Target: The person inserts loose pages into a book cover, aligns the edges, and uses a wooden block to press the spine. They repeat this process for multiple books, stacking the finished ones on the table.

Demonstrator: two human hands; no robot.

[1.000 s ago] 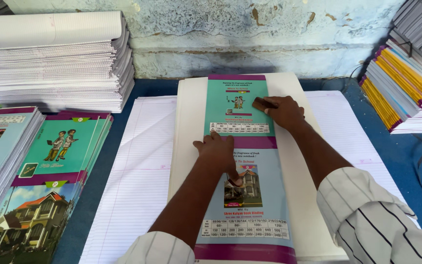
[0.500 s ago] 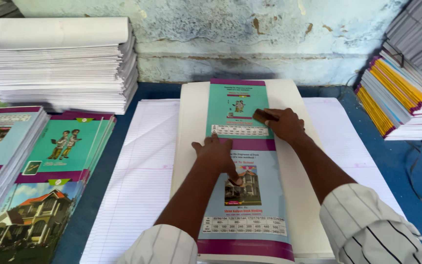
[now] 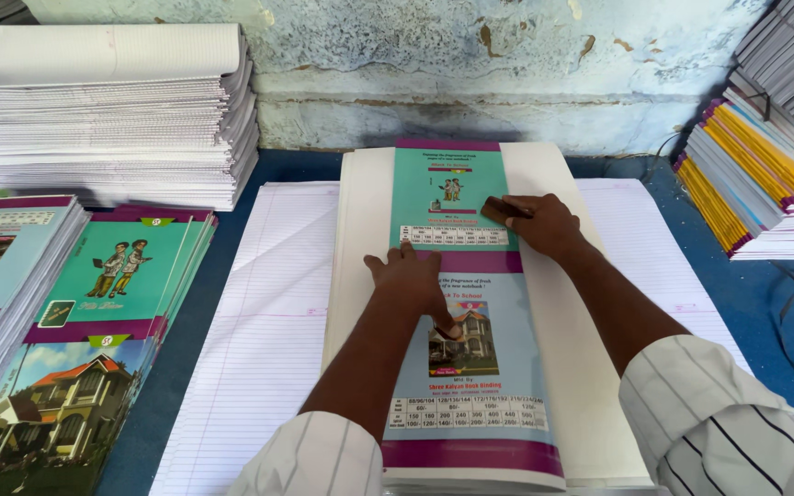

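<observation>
My left hand (image 3: 413,280) is spread flat on the printed notebook cover (image 3: 457,303); my right hand (image 3: 544,225) grips a small brown block (image 3: 504,210), pressing it down.

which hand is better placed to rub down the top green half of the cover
Right. The right hand already rests on the green half of the cover sheet holding a small dark block; the left hand presses flat lower down.

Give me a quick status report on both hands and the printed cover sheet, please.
Left hand flat on the printed cover sheet. Right hand pressing a small dark block on it. Sheet lies on a cream paper stack. Nothing in the way.
</observation>
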